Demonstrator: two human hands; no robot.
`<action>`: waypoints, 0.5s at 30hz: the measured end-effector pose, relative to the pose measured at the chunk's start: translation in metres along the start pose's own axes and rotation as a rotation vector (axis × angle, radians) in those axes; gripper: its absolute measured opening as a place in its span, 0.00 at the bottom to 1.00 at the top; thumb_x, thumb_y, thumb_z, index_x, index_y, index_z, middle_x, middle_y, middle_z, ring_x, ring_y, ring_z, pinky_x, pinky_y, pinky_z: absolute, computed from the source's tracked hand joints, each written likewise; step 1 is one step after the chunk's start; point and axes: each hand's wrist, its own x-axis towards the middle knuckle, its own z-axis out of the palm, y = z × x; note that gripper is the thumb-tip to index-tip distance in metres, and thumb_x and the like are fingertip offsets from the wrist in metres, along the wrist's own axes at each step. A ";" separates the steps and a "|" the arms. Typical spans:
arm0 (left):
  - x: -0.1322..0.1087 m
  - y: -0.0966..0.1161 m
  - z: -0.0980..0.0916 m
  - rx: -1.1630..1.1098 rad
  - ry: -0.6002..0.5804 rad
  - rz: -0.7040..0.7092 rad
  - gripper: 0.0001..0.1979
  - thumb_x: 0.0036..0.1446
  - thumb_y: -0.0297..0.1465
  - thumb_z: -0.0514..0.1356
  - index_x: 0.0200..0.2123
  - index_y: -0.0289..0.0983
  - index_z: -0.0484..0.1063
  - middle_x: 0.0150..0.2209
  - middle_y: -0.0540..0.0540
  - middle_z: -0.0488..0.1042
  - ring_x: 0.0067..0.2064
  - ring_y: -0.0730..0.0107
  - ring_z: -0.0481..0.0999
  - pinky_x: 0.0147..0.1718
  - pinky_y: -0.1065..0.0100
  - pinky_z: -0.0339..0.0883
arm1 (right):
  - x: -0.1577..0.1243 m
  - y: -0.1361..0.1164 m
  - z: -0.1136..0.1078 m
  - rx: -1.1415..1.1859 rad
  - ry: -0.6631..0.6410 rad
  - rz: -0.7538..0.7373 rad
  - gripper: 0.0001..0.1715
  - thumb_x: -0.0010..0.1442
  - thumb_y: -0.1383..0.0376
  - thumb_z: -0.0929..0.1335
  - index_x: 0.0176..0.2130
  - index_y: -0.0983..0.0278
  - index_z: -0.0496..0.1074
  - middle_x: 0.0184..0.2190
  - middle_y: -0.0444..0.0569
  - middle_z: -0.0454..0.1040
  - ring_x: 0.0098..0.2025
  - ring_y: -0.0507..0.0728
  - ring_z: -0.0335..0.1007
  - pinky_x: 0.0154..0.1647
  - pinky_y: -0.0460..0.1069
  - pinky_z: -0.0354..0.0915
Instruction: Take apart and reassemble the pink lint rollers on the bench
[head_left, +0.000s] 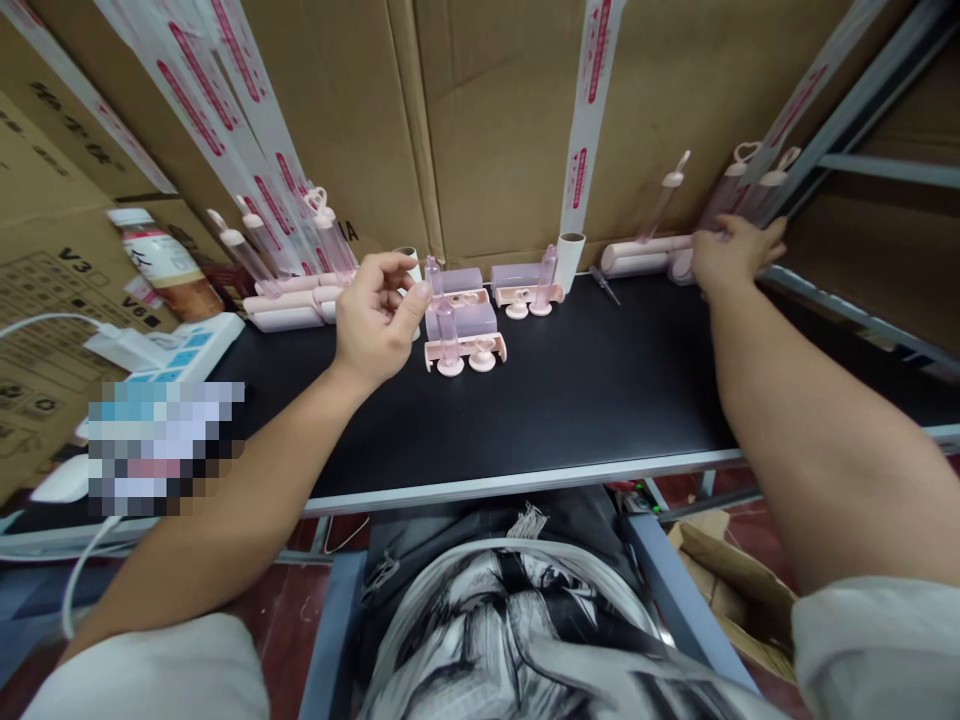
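Observation:
My left hand (379, 315) hovers over the black table top (570, 400), fingers curled, thumb and forefinger pinched by a small white cap or roll (411, 265). Right beside it stands a pink toy-like assembly (461, 335) with a lilac block, a clear tube and two round feet. A second such assembly (525, 285) stands behind it. My right hand (731, 255) reaches to the far right back and rests on pink tube pieces (739, 190) leaning against the cardboard; what it grips is hidden.
Cardboard boxes (480, 110) with taped seams wall the back. More pink tubes and white rolls (285, 290) lie at the back left, a bottle (161, 260) and a white scale (180, 350) at left. A white tube (568, 260) and a screwdriver (604, 285) stand mid-back. Metal shelf rails (862, 160) rise at right.

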 end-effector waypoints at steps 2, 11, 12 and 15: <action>0.000 -0.002 0.000 -0.013 -0.005 -0.008 0.23 0.68 0.54 0.64 0.52 0.42 0.73 0.38 0.48 0.76 0.28 0.75 0.71 0.26 0.70 0.66 | -0.002 0.004 0.003 -0.043 -0.056 -0.004 0.30 0.70 0.60 0.69 0.69 0.48 0.76 0.83 0.54 0.46 0.80 0.68 0.43 0.76 0.63 0.43; -0.001 0.007 0.000 -0.017 -0.024 -0.043 0.24 0.68 0.56 0.63 0.52 0.43 0.72 0.38 0.48 0.76 0.27 0.74 0.72 0.26 0.68 0.67 | 0.005 0.009 0.010 -0.101 0.040 -0.063 0.29 0.63 0.65 0.73 0.63 0.54 0.81 0.74 0.63 0.65 0.73 0.70 0.55 0.75 0.69 0.45; -0.001 0.009 -0.001 -0.007 -0.027 -0.053 0.25 0.68 0.57 0.62 0.52 0.43 0.72 0.38 0.48 0.77 0.27 0.74 0.71 0.26 0.67 0.67 | 0.006 0.010 0.012 -0.080 0.067 -0.063 0.30 0.62 0.68 0.73 0.62 0.53 0.82 0.73 0.64 0.66 0.73 0.70 0.56 0.74 0.69 0.44; -0.001 0.012 -0.001 0.020 -0.027 -0.063 0.26 0.68 0.59 0.61 0.51 0.43 0.72 0.38 0.47 0.77 0.28 0.73 0.72 0.27 0.67 0.68 | 0.009 0.014 0.017 -0.073 0.063 -0.061 0.30 0.60 0.68 0.75 0.60 0.51 0.83 0.73 0.65 0.66 0.73 0.71 0.56 0.74 0.70 0.44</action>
